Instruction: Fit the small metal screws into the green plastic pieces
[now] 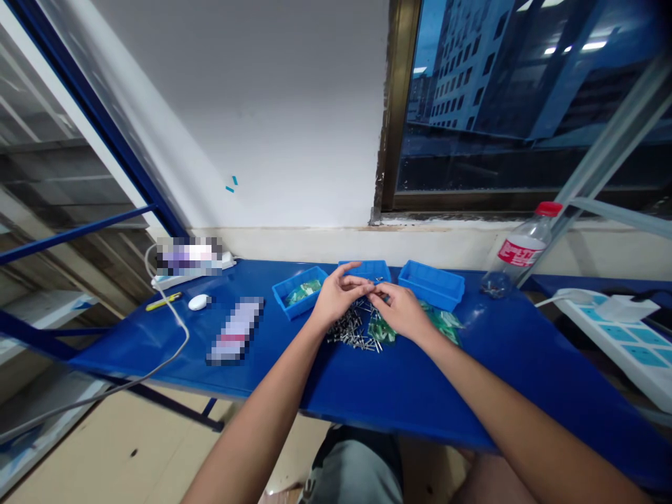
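Observation:
My left hand (340, 295) and my right hand (402, 309) meet fingertip to fingertip above the blue table (283, 364). Both are closed in a pinch; whatever lies between the fingertips is too small to make out. Just below them spreads a heap of thin silvery metal pins with heads, resembling blind rivets (353, 332). Green plastic bags (446, 325) lie beside and partly under my right hand. To the left, a blue bin (278, 301) holds similar green bags. A second blue bin (381, 269) is partly hidden behind my left fingers, and a third blue bin (433, 287) stands to the right.
A plastic bottle with a red cap (519, 248) stands at the back right. On the left are a yellow cutter knife (164, 302), a white mouse-like object (198, 302), a blurred-out packet (236, 330) and a cable (181, 346). A power strip (619, 329) lies far right.

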A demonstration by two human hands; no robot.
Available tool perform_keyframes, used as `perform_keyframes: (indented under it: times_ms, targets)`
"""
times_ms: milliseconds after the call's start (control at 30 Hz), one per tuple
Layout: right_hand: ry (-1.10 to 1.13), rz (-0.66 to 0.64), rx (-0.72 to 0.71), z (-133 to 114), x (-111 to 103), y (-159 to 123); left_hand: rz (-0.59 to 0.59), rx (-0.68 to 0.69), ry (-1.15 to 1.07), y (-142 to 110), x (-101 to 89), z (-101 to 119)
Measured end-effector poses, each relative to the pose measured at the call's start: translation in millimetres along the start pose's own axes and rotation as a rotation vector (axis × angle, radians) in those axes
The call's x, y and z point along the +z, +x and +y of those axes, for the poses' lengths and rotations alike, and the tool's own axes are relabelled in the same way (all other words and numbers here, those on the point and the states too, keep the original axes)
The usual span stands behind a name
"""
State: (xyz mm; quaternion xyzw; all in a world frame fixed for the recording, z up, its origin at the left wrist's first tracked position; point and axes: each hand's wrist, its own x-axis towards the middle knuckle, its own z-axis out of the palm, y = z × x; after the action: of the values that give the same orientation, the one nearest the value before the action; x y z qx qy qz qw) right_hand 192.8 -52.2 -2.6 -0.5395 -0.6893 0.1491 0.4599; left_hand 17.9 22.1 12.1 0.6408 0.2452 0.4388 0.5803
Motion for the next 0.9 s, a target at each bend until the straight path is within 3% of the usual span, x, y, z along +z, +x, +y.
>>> perform_keyframes:
  times_ms: [133,233,333,400,600,900]
  targets:
    - [0.112,0.056,0.079,6.2,-1.5,2.5,-0.012,0.039,0.14,-1.4,-1.1,-0.8]
    - [0.16,0.073,0.129,10.3,-4.3,6.0,-0.048,0.099,0.456,-5.1,-1.6,1.2]
    - [0.153,0.068,0.177,12.4,-5.1,10.6,-0.196,0.217,0.787,-9.9,-0.6,4.4]
    - [0.139,0.071,0.206,12.8,-4.4,13.9,-0.3,0.288,0.889,-12.1,0.4,4.7]
    - [0.039,0.109,0.241,9.8,-4.7,14.9,-0.426,0.295,0.993,-11.3,-1.1,-2.3]
    - [-0.121,0.132,0.034,-8.6,-9.3,-0.4,-0.37,0.247,1.025,-7.1,-3.1,-6.6]
